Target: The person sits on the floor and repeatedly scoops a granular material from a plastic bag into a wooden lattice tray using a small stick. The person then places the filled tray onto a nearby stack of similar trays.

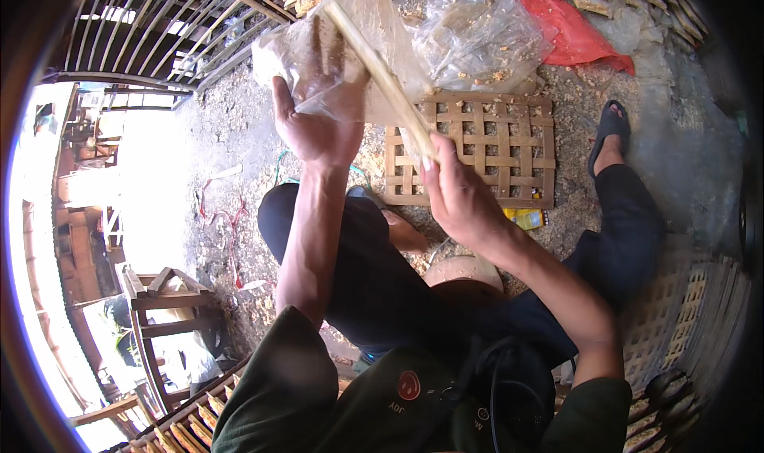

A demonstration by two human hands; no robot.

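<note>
My left hand (322,131) is raised in front of me, palm showing, with its fingers stretched upward and seen blurred through a clear plastic bag (390,3). Its thumb stands apart from the fingers. My right hand (461,194) is closed around the lower end of a pale bamboo stick (374,63), which slants up and left across the bag. Some of the plastic hangs along the stick near my right fingers. I cannot tell whether my left fingers are inside the bag or behind it.
A woven bamboo lattice (497,147) lies on the crumb-strewn floor between my feet. Beyond it are crumpled clear plastic (477,39), a red plastic bag (577,35) and stacked long packs (593,0). At left stand a slatted rack (151,23) and a wooden stool (171,302).
</note>
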